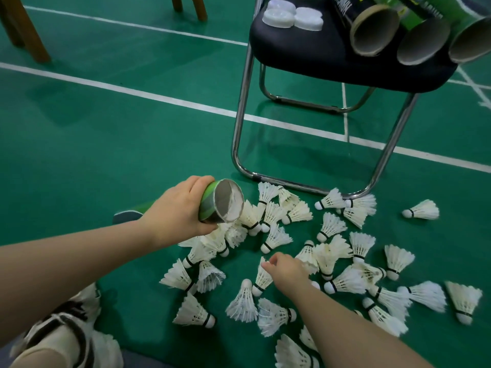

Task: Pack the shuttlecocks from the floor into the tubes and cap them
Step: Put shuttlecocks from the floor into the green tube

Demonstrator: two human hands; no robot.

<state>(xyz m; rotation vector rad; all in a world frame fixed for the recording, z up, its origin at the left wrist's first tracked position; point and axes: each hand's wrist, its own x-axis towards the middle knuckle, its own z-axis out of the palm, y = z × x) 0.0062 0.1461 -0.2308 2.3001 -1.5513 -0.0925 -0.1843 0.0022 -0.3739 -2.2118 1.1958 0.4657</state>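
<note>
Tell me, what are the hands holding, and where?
Left hand grips the tube near its open end. Right hand touches a shuttlecock at its feathers; hold unclear.

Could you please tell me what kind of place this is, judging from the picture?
Most likely an indoor badminton court. The green sports floor carries white court lines, many feather shuttlecocks lie scattered on it, and open shuttlecock tubes rest on a black chair.

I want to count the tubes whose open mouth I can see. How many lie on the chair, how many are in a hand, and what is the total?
On the chair, open tubes: 3
In the left hand, green tube: 1
In the right hand: 0
Total: 4
</note>
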